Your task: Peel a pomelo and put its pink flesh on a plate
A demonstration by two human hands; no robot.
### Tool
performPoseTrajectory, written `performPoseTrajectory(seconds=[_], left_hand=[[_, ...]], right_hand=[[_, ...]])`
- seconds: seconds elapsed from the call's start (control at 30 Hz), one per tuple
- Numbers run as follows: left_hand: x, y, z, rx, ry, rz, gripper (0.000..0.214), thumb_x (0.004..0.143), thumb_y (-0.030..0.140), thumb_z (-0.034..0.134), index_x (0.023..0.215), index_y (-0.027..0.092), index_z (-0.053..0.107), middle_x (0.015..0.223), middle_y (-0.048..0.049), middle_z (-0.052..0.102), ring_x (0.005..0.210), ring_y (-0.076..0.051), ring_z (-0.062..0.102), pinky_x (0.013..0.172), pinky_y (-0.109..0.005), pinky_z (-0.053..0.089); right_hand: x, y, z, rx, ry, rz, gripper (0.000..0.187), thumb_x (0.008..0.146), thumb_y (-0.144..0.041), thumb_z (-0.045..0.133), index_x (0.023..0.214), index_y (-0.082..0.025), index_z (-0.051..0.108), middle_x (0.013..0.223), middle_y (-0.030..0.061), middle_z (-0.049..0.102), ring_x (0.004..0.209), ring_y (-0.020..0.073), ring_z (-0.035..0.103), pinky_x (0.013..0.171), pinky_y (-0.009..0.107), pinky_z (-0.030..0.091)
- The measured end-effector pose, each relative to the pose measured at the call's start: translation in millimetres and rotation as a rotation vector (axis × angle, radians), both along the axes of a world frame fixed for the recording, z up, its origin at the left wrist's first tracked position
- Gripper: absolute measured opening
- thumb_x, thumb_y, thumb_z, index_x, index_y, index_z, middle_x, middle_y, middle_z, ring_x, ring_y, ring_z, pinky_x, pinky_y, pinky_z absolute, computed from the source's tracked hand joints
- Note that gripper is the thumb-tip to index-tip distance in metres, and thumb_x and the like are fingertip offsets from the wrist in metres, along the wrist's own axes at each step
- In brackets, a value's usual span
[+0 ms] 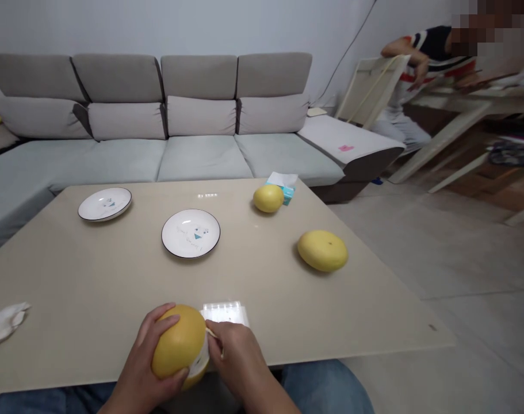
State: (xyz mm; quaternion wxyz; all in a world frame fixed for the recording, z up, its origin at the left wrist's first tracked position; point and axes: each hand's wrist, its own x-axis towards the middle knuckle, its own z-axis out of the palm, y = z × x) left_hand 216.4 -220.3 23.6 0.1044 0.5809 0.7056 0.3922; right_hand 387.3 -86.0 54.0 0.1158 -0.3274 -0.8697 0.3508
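My left hand (143, 365) wraps around a large yellow pomelo (178, 345) at the near edge of the beige table (93, 287). My right hand (240, 359) is closed in a pinch at the fruit's right side, where pale pith shows, gripping a strip of peel. Two more yellow pomelos lie farther out, one (322, 250) on the right side of the table and one (268, 198) near the far edge. Two white plates stand beyond my hands, one (191, 233) in the middle and one (105, 203) at the far left.
A tissue pack (284, 185) sits behind the far pomelo. A crumpled white tissue (3, 323) lies at the table's left edge. A grey sofa (158, 115) runs behind the table. At the upper right another person (421, 63) leans at a white table.
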Motion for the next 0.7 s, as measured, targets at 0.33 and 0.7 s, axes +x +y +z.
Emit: performPoseTrajectory(seconds=[0.33, 0.7], left_hand=[[-10.7, 0.2, -2.1, 0.005, -0.065, -0.044, 0.063, 0.071, 0.024, 0.07, 0.13, 0.03, 0.05, 0.141, -0.0123, 0.049, 0.127, -0.033, 0.053, 0.103, -0.051, 0.048], [-9.6, 9.7, 23.3, -0.137, 0.17, 0.135, 0.051, 0.09, 0.036, 0.058, 0.14, 0.033, 0.05, 0.151, -0.0118, 0.04, 0.138, -0.036, 0.04, 0.106, -0.06, 0.041]], right_hand=[[-6.3, 7.3, -2.6, -0.154, 0.099, -0.117, 0.031, 0.08, -0.01, 0.052, 0.091, -0.02, 0.08, 0.085, 0.0057, 0.079, 0.076, 0.0188, 0.072, 0.069, 0.023, 0.047], [-7.4, -5.3, 12.1, -0.318, 0.225, -0.069, 0.03, 0.09, -0.021, 0.05, 0.073, -0.018, 0.075, 0.067, 0.0004, 0.072, 0.063, 0.0142, 0.065, 0.058, 0.02, 0.044]])
